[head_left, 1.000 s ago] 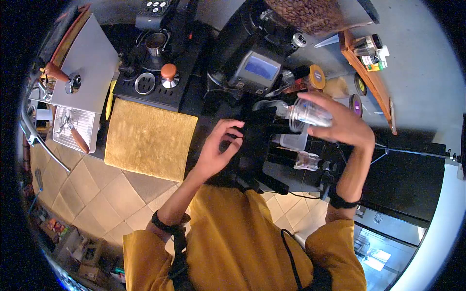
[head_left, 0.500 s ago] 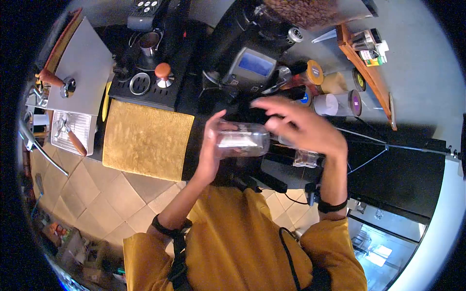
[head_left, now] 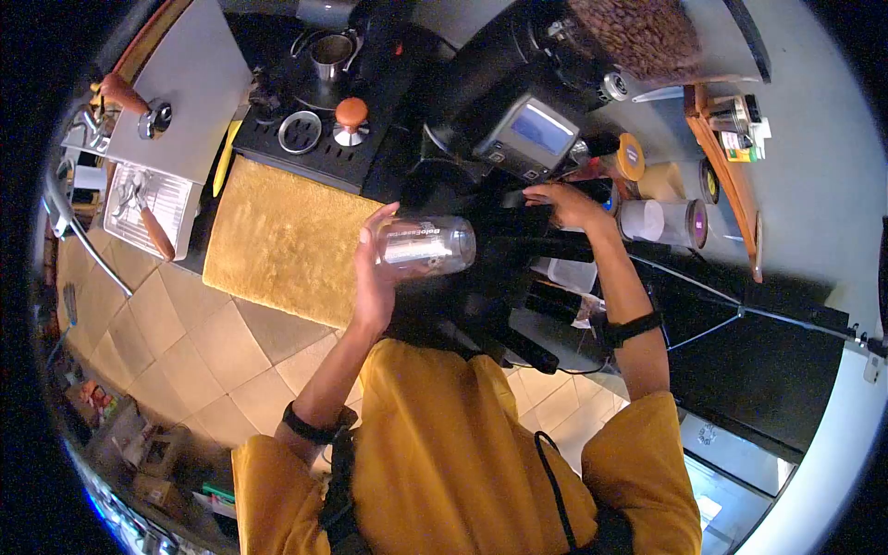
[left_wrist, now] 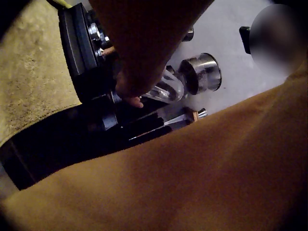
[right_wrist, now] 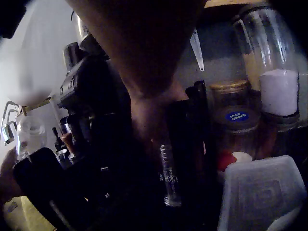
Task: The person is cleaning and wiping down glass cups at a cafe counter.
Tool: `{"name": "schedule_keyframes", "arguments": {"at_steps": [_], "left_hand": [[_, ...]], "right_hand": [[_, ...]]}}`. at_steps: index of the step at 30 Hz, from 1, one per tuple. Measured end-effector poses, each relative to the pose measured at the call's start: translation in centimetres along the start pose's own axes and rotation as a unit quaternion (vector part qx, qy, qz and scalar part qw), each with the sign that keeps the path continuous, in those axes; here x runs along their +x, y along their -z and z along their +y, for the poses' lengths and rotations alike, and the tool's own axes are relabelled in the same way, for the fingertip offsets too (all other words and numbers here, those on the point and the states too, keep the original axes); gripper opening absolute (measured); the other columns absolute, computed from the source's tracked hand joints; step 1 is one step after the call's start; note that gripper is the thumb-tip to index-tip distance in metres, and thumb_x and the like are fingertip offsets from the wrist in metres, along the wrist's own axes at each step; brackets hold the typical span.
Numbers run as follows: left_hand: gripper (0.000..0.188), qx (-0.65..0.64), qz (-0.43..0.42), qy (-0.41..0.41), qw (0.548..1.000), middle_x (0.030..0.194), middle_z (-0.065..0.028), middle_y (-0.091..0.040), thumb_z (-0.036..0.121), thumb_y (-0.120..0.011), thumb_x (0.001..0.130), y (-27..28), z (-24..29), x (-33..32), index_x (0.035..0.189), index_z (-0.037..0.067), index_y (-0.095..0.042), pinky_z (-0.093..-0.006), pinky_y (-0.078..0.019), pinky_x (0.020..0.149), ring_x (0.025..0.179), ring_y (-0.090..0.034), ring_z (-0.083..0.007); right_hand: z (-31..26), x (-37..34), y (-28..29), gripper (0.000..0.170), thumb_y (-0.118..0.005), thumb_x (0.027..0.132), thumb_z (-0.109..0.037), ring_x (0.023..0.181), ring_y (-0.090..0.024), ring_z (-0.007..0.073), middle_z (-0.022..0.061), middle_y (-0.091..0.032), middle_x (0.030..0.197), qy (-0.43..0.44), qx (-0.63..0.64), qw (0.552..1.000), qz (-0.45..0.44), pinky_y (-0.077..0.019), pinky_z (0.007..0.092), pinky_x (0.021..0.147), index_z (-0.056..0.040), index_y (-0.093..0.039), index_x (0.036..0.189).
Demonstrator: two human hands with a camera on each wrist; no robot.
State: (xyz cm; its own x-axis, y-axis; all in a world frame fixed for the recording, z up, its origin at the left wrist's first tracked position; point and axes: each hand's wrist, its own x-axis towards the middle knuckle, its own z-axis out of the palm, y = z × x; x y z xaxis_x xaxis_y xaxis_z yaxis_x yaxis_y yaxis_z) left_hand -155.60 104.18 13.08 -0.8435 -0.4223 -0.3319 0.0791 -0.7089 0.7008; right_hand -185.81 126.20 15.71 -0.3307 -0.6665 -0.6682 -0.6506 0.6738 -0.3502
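Note:
My left hand (head_left: 373,277) grips a clear drinking glass (head_left: 430,248) by one end; the glass lies on its side in the air, its printed wall facing up. In the left wrist view the hand (left_wrist: 127,85) is partly behind the forearm, with the glass (left_wrist: 169,89) beyond it. My right hand (head_left: 571,205) reaches to the black organizer (head_left: 504,222) beside the grinder, fingers bent toward it. Under that hand in the right wrist view stands a small clear glass (right_wrist: 168,178) with printed marks; I cannot tell whether the fingers hold it.
A coffee grinder (head_left: 527,139) stands behind the hands. To the left lie a yellow cloth (head_left: 287,236) and a black machine with a tamper (head_left: 351,120) and a metal ring (head_left: 300,132) on top. Lidded jars (head_left: 661,222) stand at the right, below a wooden shelf (head_left: 721,185).
The drinking glass passed from my right hand to my left and moved left. My right hand let go of it and went back to the organizer. The head view shifted slightly.

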Motion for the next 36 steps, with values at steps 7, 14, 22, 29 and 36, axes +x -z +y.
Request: {"name": "schedule_keyframes", "arguments": {"at_steps": [7, 14, 22, 29, 36], "left_hand": [[0.076, 0.013, 0.023, 0.000, 1.000, 0.117, -0.0130, -0.058, 0.071, -0.035, 0.095, 0.5, -0.1, 0.1, 0.145, 0.013, -0.040, -0.0387, -0.0564, 0.079, 0.106, -0.061, -0.0257], [0.076, 0.021, 0.030, -0.004, 0.999, 0.116, -0.0126, -0.058, 0.071, -0.034, 0.095, 0.6, -0.1, 0.1, 0.145, 0.013, -0.041, -0.0377, -0.0577, 0.077, 0.104, -0.062, -0.0258], [0.072, 0.016, -0.008, 0.008, 1.000, 0.118, -0.0130, -0.058, 0.067, -0.036, 0.097, -0.4, -0.7, 0.8, 0.145, 0.013, -0.040, -0.0388, -0.0583, 0.079, 0.106, -0.062, -0.0264], [0.067, -0.004, -0.071, 0.062, 0.995, 0.120, -0.0122, -0.056, 0.063, -0.040, 0.098, -2.9, 0.2, 0.6, 0.143, 0.014, -0.040, -0.0426, -0.0574, 0.085, 0.112, -0.060, -0.0269], [0.062, 0.000, -0.129, 0.092, 0.987, 0.125, -0.0114, -0.053, 0.059, -0.041, 0.099, -5.3, -0.9, -0.1, 0.142, 0.015, -0.041, -0.0440, -0.0540, 0.090, 0.116, -0.056, -0.0262]], "right_hand": [[1.8, 3.8, 0.0, 0.067, -0.062, 0.083, -0.005, 0.134, -0.049, 0.0349, 0.0158, -0.052, 0.144, -0.029, -0.058, 0.994, -0.083, -0.0418, 0.0442, 0.108, -0.0252, -0.045, 0.145], [0.9, 1.9, 1.0, 0.057, -0.064, 0.089, -0.030, 0.132, -0.050, 0.0339, 0.0144, -0.053, 0.144, -0.050, -0.030, 0.997, -0.049, -0.0414, 0.0419, 0.108, -0.0255, -0.049, 0.143], [-5.5, -8.7, 7.8, 0.082, -0.078, 0.072, -0.028, 0.134, -0.049, 0.0299, 0.0166, -0.052, 0.145, -0.071, 0.008, 0.997, 0.008, -0.0371, 0.0390, 0.112, -0.0129, -0.046, 0.146], [-14.2, -18.2, 9.3, 0.077, -0.076, 0.078, -0.019, 0.135, -0.048, 0.0298, 0.0127, -0.048, 0.147, 0.063, 0.043, 0.992, 0.104, -0.0373, 0.0421, 0.112, -0.0146, -0.044, 0.148], [-19.2, -14.3, 5.1, 0.076, -0.075, 0.076, -0.017, 0.128, -0.053, 0.0332, 0.0133, -0.048, 0.146, 0.155, 0.016, 0.984, 0.080, -0.0464, 0.0382, 0.104, -0.0108, -0.045, 0.145]]}}
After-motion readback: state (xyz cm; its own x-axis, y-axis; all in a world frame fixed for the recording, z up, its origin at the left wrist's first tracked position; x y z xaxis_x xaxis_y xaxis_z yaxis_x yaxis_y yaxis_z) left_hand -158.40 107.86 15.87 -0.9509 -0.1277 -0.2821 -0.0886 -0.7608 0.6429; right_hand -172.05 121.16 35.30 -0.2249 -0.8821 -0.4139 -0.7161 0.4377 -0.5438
